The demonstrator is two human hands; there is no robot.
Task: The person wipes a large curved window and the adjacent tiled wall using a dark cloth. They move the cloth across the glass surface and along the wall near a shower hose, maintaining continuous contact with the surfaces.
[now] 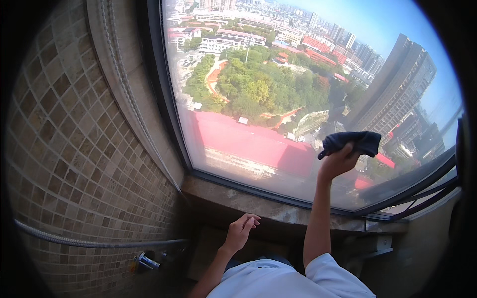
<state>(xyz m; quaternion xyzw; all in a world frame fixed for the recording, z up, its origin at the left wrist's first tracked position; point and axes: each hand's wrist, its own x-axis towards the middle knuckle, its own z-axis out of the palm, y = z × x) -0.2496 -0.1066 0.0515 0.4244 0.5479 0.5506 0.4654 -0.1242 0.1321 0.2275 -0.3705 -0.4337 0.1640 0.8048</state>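
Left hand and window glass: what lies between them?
In the head view, the stone sill and the dark lower window frame lie between the left hand and the window glass.

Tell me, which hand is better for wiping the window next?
Probably the right hand: it holds the dark cloth up in front of the window. The left hand looks empty and is near the white shirt.

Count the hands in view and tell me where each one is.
2. The right hand holds a dark cloth up at the window; the left hand is near the stone sill, with nothing visible in it. Both show plainly.
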